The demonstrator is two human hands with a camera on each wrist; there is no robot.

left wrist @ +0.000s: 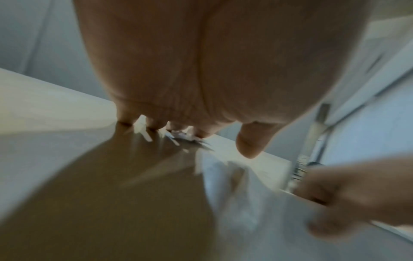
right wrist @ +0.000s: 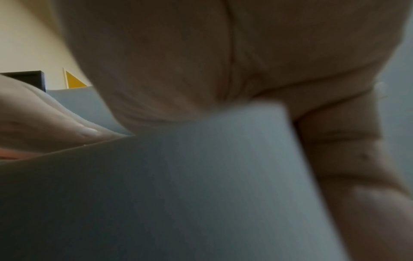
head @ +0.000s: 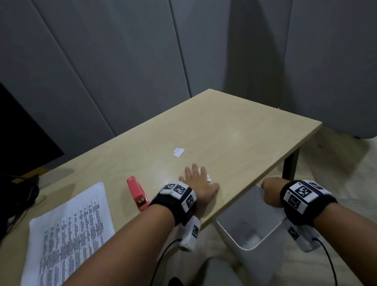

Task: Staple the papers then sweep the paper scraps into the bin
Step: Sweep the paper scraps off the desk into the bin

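Sweeping is the step in hand, we judge: the papers [head: 68,230] lie flat at the near left of the counter [head: 236,127] with the red stapler [head: 138,193] just to their right, both untouched. Our left hand [head: 199,185] lies palm down on the counter with fingers spread and straight, gripping nothing; small paper scraps [head: 208,178] peek out at its fingertips, and the left wrist view shows pale bits under those fingertips [left wrist: 156,123]. Another cluster of scraps [head: 178,152] sits farther off, apart from the hand.

Our right hand [head: 270,193] is curled over the rim of the white bin [head: 261,245], holding it just below the counter's near right edge; the right wrist view shows the fingers wrapped round its wall.

Next we would need to drag the flat hand toward that edge, keeping the bin's mouth tucked under it so the scraps drop inside, then reach back for the far cluster.
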